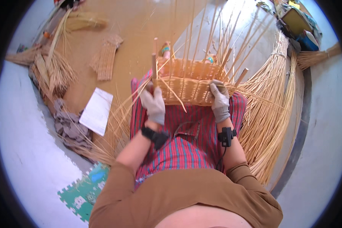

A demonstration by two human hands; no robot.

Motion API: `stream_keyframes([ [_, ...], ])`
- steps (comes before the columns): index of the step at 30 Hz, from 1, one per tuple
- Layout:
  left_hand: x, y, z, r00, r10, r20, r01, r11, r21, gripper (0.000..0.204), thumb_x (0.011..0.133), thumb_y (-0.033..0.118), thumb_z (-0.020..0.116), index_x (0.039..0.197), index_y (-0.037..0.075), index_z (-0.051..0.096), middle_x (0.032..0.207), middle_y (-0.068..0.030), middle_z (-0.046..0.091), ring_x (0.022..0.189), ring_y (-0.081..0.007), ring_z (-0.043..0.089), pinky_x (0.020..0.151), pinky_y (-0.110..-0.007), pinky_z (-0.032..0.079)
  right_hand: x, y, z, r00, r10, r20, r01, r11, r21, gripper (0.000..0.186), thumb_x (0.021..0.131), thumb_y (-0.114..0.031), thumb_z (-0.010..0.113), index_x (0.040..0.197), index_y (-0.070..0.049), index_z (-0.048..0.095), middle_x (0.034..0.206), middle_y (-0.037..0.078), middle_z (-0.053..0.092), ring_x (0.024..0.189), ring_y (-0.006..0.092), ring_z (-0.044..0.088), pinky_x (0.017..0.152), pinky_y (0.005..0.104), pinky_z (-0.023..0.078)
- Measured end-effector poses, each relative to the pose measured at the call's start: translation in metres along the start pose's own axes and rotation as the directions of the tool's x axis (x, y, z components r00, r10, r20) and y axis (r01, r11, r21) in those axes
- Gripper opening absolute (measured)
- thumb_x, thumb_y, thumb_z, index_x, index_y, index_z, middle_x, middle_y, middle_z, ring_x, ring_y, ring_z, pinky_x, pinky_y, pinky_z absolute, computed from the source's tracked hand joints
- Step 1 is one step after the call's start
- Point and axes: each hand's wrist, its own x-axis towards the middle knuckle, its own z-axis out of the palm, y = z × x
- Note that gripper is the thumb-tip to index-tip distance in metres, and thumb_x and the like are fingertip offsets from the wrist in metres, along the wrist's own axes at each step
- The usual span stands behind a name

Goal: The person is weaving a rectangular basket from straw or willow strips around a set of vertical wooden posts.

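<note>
Basket [188,85]: at 12 o'clock, on lap.
Left hand [154,104]: fingers clenched on a strand [173,95].
Right hand [220,100]: fingers gripping basket's wall.

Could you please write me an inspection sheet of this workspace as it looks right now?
Surface: tan floor, pale at the edges; striped cloth over the lap.
Job's things: half-woven basket on the lap, stakes upright.
Clutter: white sheet, grey rag, small woven mat, green foam tile.
Hands: gloved left hand grips a strand at the basket's left corner; gloved right hand holds its right rim.
Cables: black wrist bands, a cable from the right one.
Surroundings: cane bundle on the right.
</note>
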Motion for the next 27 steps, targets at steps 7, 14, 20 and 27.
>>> stream_keyframes([
  [7,0.027,0.063,0.053,0.811,-0.015,0.584,-0.24,0.903,0.357,0.021,0.103,0.024,0.062,0.111,0.005,0.065,0.096,-0.0164,0.074,0.094,-0.0388,0.071,0.083,-0.045,0.057,-0.014,0.004,0.036,0.982,-0.098,-0.161,0.09,0.995,-0.051,0.02,0.099,-0.006,0.071,0.119,-0.007,0.07,0.11,0.004,0.075,0.089,0.0125,0.072,0.065,0.027,0.055],
  [14,0.023,0.072,0.06,0.844,-0.129,0.521,-0.178,0.848,0.499,0.029,0.104,0.036,0.062,0.108,0.008,0.066,0.088,-0.0183,0.069,0.081,-0.0372,0.068,0.074,-0.046,0.054,0.052,-0.074,0.086,0.836,-0.51,0.203,0.517,0.604,-0.607,0.029,0.106,-0.004,0.053,0.135,-0.005,0.057,0.115,0.015,0.072,0.094,0.0201,0.073,0.09,0.0343,0.057],
  [20,-0.01,0.107,0.079,0.692,0.41,0.594,-0.663,0.687,0.299,0.061,0.09,0.017,0.073,0.148,0.025,0.058,0.137,-0.0092,0.06,0.094,-0.0305,0.069,0.091,-0.042,0.053,0.012,-0.023,-0.03,0.902,-0.404,-0.151,0.302,0.841,-0.45,0.022,0.107,-0.007,0.057,0.127,0.0,0.06,0.115,0.011,0.07,0.103,0.018,0.068,0.095,0.0333,0.054],
  [27,-0.042,0.093,0.126,0.628,0.031,0.778,-0.71,0.431,0.556,0.074,0.096,0.008,0.056,0.161,0.039,0.036,0.12,-0.0091,0.057,0.075,-0.0266,0.066,0.074,-0.043,0.055,0.043,-0.09,-0.009,0.806,-0.583,0.107,0.569,0.709,-0.416,0.053,0.103,-0.002,0.055,0.155,-0.008,0.045,0.126,0.015,0.065,0.117,0.022,0.065,0.098,0.0341,0.054],
])
